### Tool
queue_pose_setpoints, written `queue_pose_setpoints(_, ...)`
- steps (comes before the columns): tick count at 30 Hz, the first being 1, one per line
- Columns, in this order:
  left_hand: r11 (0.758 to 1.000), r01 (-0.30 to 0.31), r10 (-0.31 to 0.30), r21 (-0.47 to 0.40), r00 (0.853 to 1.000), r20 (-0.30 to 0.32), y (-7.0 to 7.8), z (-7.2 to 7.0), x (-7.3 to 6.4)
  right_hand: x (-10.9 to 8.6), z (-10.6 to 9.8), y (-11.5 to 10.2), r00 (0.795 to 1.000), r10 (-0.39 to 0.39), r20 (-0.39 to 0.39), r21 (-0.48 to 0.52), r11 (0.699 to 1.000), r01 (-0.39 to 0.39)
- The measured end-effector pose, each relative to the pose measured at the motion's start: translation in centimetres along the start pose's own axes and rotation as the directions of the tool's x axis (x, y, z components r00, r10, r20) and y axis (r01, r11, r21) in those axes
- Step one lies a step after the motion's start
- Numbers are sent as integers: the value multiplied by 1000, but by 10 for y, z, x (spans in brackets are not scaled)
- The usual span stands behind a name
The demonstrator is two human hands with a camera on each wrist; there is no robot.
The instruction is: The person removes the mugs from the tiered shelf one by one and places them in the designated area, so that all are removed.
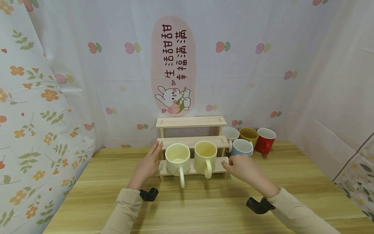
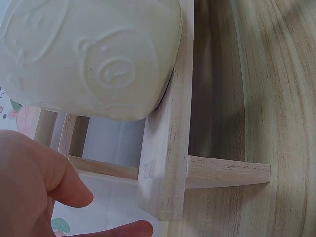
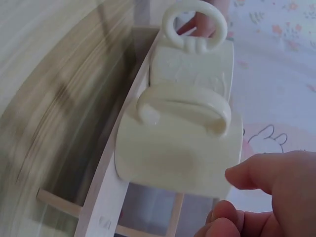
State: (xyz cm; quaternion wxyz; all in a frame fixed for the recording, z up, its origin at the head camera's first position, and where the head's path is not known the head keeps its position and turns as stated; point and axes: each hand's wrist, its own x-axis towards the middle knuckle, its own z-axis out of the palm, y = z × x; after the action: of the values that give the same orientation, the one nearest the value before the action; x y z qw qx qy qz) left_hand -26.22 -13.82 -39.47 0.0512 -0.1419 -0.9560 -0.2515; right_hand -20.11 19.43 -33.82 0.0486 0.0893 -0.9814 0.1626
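Observation:
A cream mug (image 1: 173,169) and a pale yellow mug (image 1: 201,164) stand side by side on the lowest step of a three-tier wooden rack (image 1: 191,122), handles toward me. In the left wrist view, raised bear faces show on the cream mug (image 2: 118,64). My left hand (image 1: 147,165) is at the rack's left end with fingers extended and nothing in it. Beside the right end, my right hand (image 1: 245,167) has its fingers loosely bent. Nothing shows between its thumb and fingers in the right wrist view, where the yellow mug (image 3: 173,158) is close by.
Behind my right hand stand a light blue mug (image 1: 242,148), a white mug (image 1: 230,133), a mustard mug (image 1: 248,133) and a red mug (image 1: 264,143). The wooden table (image 1: 204,211) runs up to a printed cloth backdrop (image 1: 117,81). Each wrist wears a black mount.

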Motion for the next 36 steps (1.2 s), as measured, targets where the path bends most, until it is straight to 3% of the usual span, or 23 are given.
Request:
queue_pose_setpoints(7, 1000, -2, 2, 3, 1000, 2, -1, 0, 1, 2, 7, -14, 999, -23, -42, 24, 999, 24)
queue_pose_setpoints(17, 1000, 11, -11, -6, 1000, 13, -1, 0, 0, 11, 29, -34, 1000, 5, -1, 53, 999, -5)
queue_pose_setpoints(36, 1000, 2, -2, -14, 1000, 13, -1, -1, 0, 20, 52, -42, 991, -8, -134, 15, 1000, 10)
